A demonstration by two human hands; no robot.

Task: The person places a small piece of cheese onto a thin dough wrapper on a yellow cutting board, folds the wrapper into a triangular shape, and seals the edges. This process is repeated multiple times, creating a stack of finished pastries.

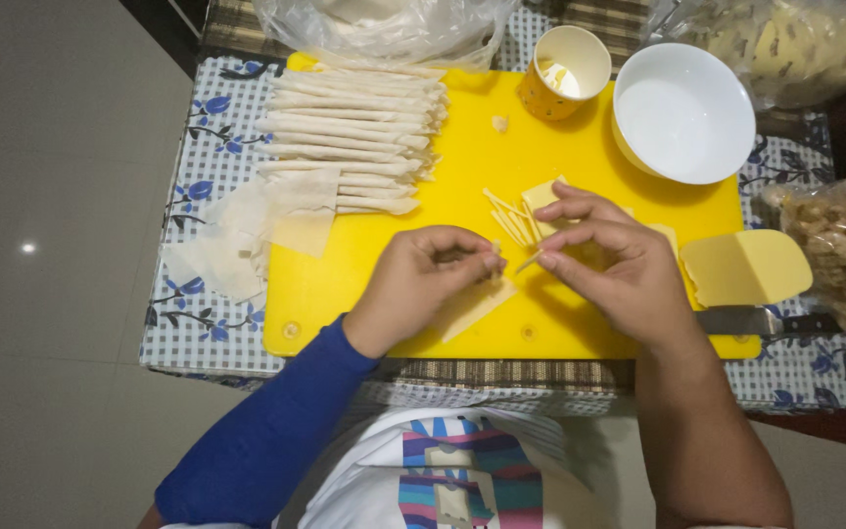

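My left hand (pixel 421 279) pinches the top corner of a thin pastry wrapper (pixel 477 304) that lies on the yellow cutting board (pixel 364 284). My right hand (pixel 607 257) holds a thin cheese stick (pixel 527 262) by its end, its tip close to the left fingers. A small pile of cut cheese sticks (pixel 509 214) lies just behind the hands. A stack of several rolled pastry sticks (pixel 354 137) fills the board's far left.
A white bowl (pixel 682 113) and a yellow paper cup (pixel 565 71) stand at the board's far side. A cheese block (pixel 744 266) and a knife (pixel 766 320) lie at the right. Loose wrappers (pixel 232 240) lie left. Plastic bags sit behind and right.
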